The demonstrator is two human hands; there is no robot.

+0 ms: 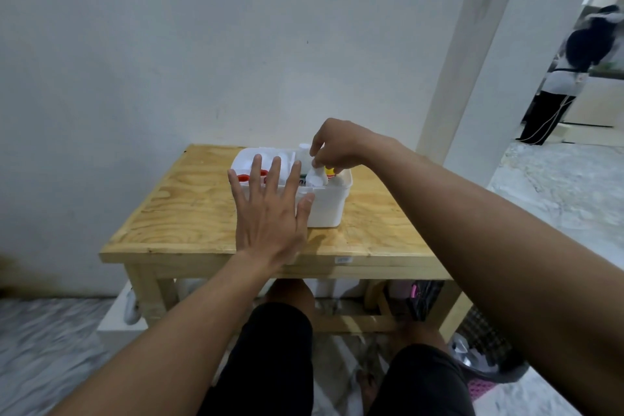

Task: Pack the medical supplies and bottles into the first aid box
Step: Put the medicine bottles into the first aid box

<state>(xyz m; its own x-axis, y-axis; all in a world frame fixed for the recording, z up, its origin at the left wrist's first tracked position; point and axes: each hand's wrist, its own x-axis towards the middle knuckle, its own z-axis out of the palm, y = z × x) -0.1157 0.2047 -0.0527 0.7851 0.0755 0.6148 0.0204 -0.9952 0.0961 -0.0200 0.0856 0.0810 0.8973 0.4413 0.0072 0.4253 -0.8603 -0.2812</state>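
Observation:
A white plastic first aid box [329, 204] stands on a small wooden table [189, 209]. Inside it I see red-capped containers [242, 178], a white bottle [304, 149] and a yellow-capped bottle [329, 171]. My left hand [270, 213] lies flat with fingers spread over the box's near left side, holding nothing. My right hand [337, 148] reaches over the box's right part, its fingertips pinched on a small white bottle [315, 177] that sits among the others. The box's left front wall is hidden behind my left hand.
The table stands against a white wall. A white post [472, 54] rises to the right of it. A black bag [418, 297] sits under the table on the right. Another person [567, 77] stands far off at the right edge. My knees are below the table's front edge.

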